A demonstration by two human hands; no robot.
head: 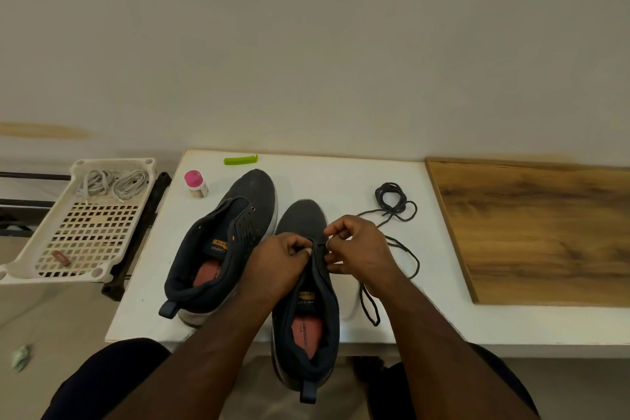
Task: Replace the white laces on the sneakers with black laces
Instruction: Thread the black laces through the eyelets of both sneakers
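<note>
— Head view, the only one I've got. How far along are we?

— Past the halfway mark on removal, I'd judge. Both white laces (112,182) lie coiled in the white perforated basket (41,249), off the table well to the left of the near sneaker (308,300). The far sneaker (221,242), just left of the near one and touching it, shows bare eyelets.

— And the black ones?

— One black lace (392,201) is coiled to the right of the near sneaker, its loose end trailing back toward the hands. A second run of black lace (370,309) loops just right of that sneaker — I cannot tell whether it's a separate lace.

— Hands?

— My left hand (279,262) has fingers curled onto the near sneaker's eyelet edge; my right hand (358,249) pinches what looks like a black lace end at the lowest eyelets. So threading has barely begun; both sneakers are left to lace.
</note>
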